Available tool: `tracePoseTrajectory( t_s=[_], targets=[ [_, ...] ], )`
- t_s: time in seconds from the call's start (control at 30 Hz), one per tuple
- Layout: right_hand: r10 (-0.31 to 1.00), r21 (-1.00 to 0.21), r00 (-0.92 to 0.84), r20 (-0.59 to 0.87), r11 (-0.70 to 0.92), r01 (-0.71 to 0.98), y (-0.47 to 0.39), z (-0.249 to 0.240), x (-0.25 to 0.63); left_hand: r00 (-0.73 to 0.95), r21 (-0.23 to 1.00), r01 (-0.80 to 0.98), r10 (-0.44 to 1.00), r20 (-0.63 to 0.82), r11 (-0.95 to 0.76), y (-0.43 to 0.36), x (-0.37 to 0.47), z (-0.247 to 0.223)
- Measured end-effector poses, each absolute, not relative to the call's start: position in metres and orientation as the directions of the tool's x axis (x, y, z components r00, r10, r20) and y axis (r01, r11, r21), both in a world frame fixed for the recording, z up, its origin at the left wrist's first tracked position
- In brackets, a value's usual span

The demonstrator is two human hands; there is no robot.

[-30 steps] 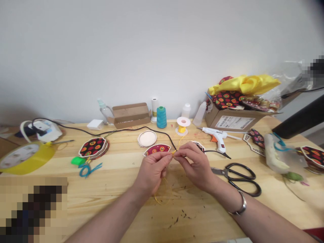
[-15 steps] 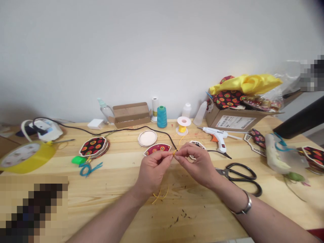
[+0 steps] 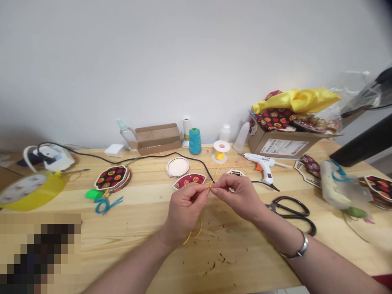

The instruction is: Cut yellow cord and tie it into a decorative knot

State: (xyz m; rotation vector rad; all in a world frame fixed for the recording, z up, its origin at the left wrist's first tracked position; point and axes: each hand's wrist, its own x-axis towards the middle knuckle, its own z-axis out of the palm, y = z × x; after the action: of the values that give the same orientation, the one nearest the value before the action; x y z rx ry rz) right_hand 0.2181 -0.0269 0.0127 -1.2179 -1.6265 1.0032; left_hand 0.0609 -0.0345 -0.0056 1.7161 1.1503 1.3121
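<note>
Over the middle of the wooden table, my left hand (image 3: 187,208) and my right hand (image 3: 237,195) meet fingertip to fingertip. Both pinch a thin yellow cord (image 3: 211,185), with a small bunched spot of it between them. Its loose ends hang below my left hand. From the pinch the cord runs up toward a white spool of yellow cord (image 3: 220,152). Just behind my hands lie a fan-shaped piece with red patterned fabric (image 3: 192,179) and a white lattice-edged piece (image 3: 235,173), partly covered by my right hand.
Black-handled scissors (image 3: 290,212) lie right of my right hand, below a white glue gun (image 3: 266,163). A teal thread cone (image 3: 195,141) stands at the back. Patterned pieces (image 3: 112,178) are stacked left, near yellow tape (image 3: 36,190). A full cardboard box (image 3: 278,143) stands back right.
Both hands keep their pinch on the yellow cord, with the right fingers slightly shifted. The hanging ends have swung a little. The whole view has moved slightly.
</note>
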Motion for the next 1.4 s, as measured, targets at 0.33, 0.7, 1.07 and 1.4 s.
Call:
tracePoseTrajectory(
  t_s=[0.33, 0.7, 1.07, 1.4],
  targets=[
    [0.97, -0.987, -0.183, -0.158, -0.153, 0.042, -0.0246, 0.0145, 0.2185, 0.196, 0.708, 0.353, 0.789, 0.583, -0.611, -0.0332, 0.0574, -0.0074],
    [0.955, -0.965, -0.193, -0.225, -0.246, -0.092, -0.0209, 0.0096, 0.2209, 0.317, 0.545, 0.4, 0.669, 0.672, -0.737, -0.0308, 0.0535, -0.0084],
    [0.946, -0.952, -0.207, -0.25, -0.279, -0.124, -0.0219, 0.0117, 0.221, 0.309, 0.486, 0.462, 0.648, 0.696, -0.742, -0.0305, 0.0527, -0.0103],
    [0.954, -0.97, -0.21, -0.214, -0.232, -0.069, -0.0224, 0.0117, 0.2203, 0.21, 0.69, 0.397, 0.792, 0.573, -0.605, -0.033, 0.0563, -0.0052]
  ],
)
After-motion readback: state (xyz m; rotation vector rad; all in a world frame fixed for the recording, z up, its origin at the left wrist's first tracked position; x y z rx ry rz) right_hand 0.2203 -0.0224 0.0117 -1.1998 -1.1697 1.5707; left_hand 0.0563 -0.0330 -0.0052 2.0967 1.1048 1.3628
